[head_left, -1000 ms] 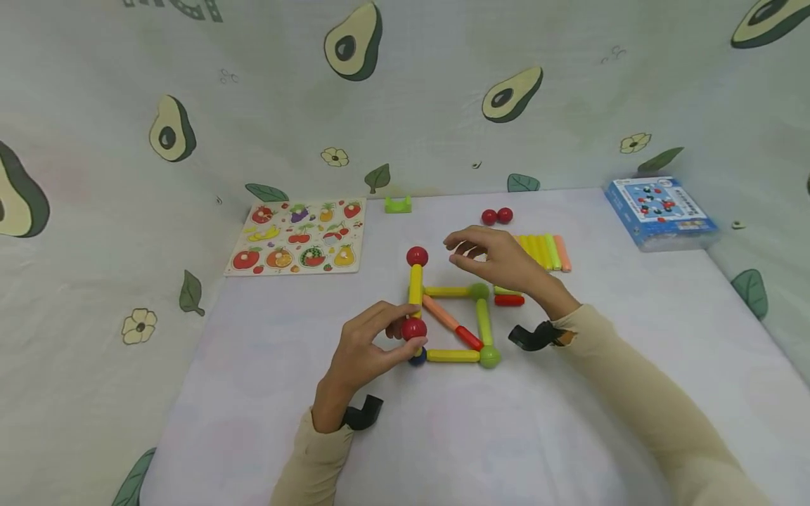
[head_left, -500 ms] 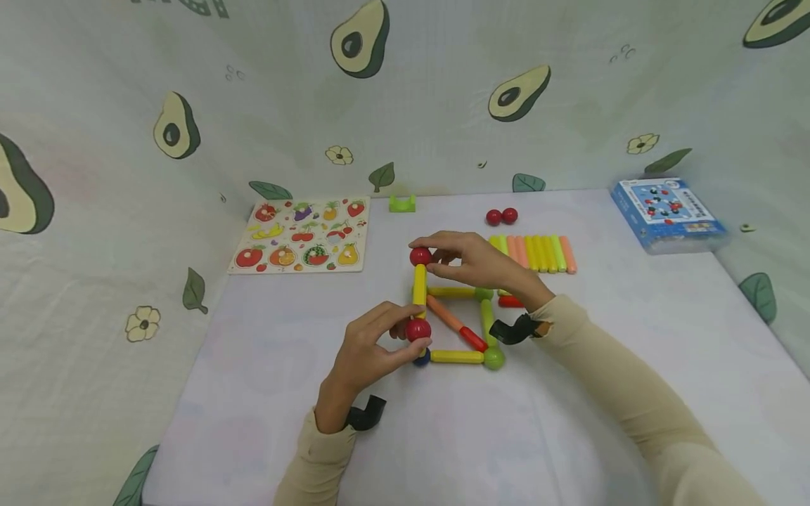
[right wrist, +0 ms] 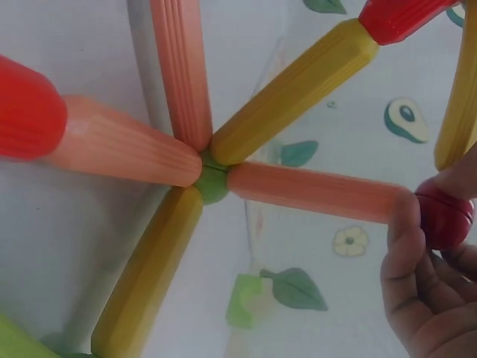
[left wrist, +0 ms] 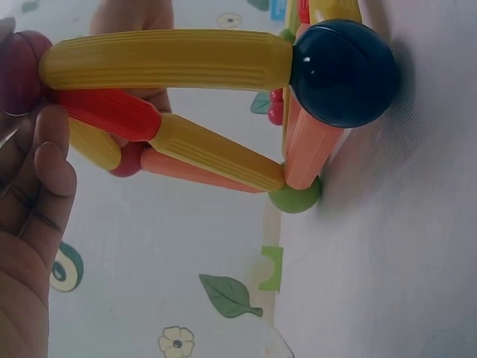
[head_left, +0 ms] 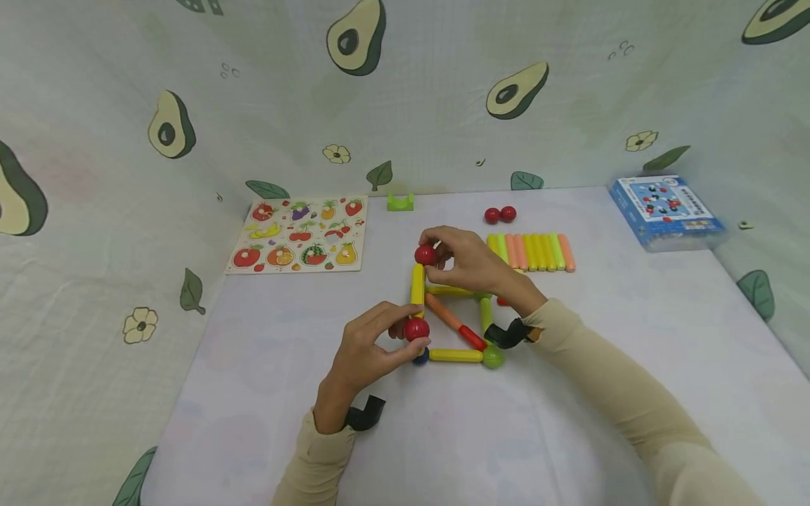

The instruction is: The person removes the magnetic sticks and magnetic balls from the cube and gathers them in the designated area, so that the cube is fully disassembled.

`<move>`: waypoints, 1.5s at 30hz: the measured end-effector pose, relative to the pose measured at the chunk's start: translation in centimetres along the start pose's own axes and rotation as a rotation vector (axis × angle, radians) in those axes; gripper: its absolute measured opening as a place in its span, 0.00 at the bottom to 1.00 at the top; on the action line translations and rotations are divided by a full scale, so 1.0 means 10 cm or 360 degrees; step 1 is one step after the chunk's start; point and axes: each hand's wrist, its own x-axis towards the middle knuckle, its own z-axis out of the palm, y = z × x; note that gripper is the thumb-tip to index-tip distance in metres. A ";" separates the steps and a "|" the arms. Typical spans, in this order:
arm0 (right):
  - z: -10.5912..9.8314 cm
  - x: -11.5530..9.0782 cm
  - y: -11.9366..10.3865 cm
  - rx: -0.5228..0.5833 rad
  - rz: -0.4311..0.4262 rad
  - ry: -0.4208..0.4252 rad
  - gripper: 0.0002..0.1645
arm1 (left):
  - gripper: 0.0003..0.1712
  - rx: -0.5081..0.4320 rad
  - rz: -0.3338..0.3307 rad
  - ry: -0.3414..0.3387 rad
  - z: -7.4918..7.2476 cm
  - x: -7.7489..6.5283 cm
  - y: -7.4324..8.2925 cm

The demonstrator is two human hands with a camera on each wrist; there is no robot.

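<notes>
A frame of magnetic rods and balls stands on the table. My left hand [head_left: 363,351] holds the near raised red ball [head_left: 416,329] between thumb and fingers. The far raised red ball [head_left: 425,254] is pinched by my right hand [head_left: 471,260]. A yellow rod [head_left: 418,281] runs between these two balls. In the left wrist view, another yellow rod [left wrist: 168,60] joins the near red ball to the dark blue ball [left wrist: 344,73] on the table. The right wrist view has a salmon rod [right wrist: 320,192] going from a green ball [right wrist: 215,183] up to the far red ball.
Spare rods [head_left: 538,253] lie in a row behind my right hand. Two red balls [head_left: 500,215] sit farther back. A fruit puzzle board [head_left: 297,235] is at back left, a green bracket [head_left: 400,203] beside it, and a blue box [head_left: 667,214] at back right.
My right hand has come left and taken hold of the far red ball, which has shifted slightly right. My left hand keeps its grip on the near red ball.
</notes>
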 end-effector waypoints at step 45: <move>0.07 0.05 -0.06 -0.0074 0.0009 -0.0039 0.14 | 0.26 0.0014 0.0002 0.0010 -0.03 0.00 0.00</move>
